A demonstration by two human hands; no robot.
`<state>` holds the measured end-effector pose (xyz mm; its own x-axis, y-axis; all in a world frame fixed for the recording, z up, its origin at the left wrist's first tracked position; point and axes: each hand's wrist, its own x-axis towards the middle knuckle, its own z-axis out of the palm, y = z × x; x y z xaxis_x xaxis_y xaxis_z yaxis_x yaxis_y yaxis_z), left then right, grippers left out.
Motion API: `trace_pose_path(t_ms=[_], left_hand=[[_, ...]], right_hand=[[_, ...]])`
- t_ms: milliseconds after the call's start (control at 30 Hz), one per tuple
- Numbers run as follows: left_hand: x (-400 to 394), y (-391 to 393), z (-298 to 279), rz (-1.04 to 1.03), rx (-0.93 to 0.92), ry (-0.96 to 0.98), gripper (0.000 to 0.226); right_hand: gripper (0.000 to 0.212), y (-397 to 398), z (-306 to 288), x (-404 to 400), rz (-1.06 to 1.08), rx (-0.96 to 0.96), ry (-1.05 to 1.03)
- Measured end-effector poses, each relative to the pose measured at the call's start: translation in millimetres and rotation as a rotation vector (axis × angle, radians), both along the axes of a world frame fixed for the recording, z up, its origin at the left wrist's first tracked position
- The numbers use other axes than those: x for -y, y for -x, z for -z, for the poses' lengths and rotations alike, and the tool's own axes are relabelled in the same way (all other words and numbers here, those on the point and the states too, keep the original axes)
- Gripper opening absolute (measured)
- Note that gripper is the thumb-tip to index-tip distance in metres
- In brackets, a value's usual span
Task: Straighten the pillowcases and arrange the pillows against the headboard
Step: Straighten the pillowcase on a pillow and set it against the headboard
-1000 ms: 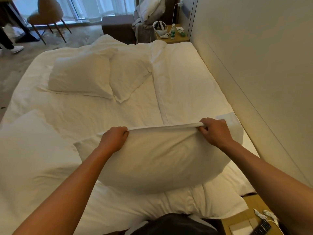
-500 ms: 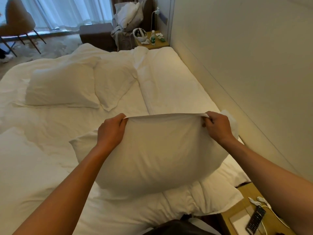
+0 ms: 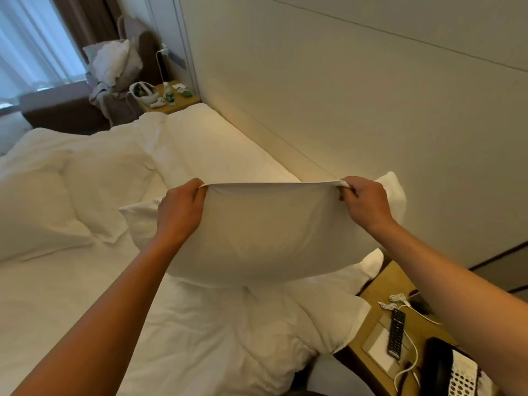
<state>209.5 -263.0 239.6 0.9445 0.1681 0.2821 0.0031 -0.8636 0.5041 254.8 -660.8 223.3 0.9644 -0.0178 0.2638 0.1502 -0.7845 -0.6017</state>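
Observation:
A white pillow [image 3: 268,235] hangs in the air above the near end of the bed, its case edge stretched taut along the top. My left hand [image 3: 180,211] pinches the left corner of that edge and my right hand [image 3: 365,202] pinches the right corner. The padded headboard wall [image 3: 328,90] rises just right of the pillow. Two more white pillows lie at the left: one [image 3: 31,212] at the frame's edge, the other [image 3: 105,178] overlapping it. Another pillow [image 3: 314,315] lies flat on the bed below the raised one.
The bed [image 3: 85,310] carries a rumpled white duvet. A wooden nightstand [image 3: 380,284] at lower right holds a remote [image 3: 397,330], cables and a telephone. A far nightstand [image 3: 183,102] holds bottles and a basket. An armchair with linens [image 3: 114,61] stands by the window.
Both hands have lifted the pillow higher and carried it toward the headboard side. The view has turned right, so the wall fills more of the frame.

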Motion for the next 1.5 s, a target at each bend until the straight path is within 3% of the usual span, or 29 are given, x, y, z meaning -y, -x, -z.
trace_pose_path(t_ms=[267,400,800,900,1133,1367,1500], left_hand=[[89,-52,41,-0.005,-0.14,-0.048,0.031],[117,-71,56,-0.09,-0.202,-0.049,0.031],[125,-100,80,-0.13,-0.396,-0.031,0.02],[121,-104,83,-0.131,-0.417,-0.053,0.029],[104,-127,83,-0.087,-0.364,-0.167,0.024],[92,-175,83,-0.012,-0.289,-0.074,0.02],[95,-211,69,0.039,-0.25,-0.084,0.021]], right_hand=[[0.025,-50,71,81,-0.016,-0.181,-0.023],[0.028,-80,100,104,-0.047,-0.17,-0.032],[0.024,-128,115,108,-0.148,-0.179,-0.062],[0.026,-132,114,104,-0.138,-0.187,-0.053],[0.026,-141,104,95,-0.112,-0.23,0.0],[0.028,-149,90,88,-0.034,-0.242,0.093],[0.025,-153,83,86,0.053,-0.196,0.045]])
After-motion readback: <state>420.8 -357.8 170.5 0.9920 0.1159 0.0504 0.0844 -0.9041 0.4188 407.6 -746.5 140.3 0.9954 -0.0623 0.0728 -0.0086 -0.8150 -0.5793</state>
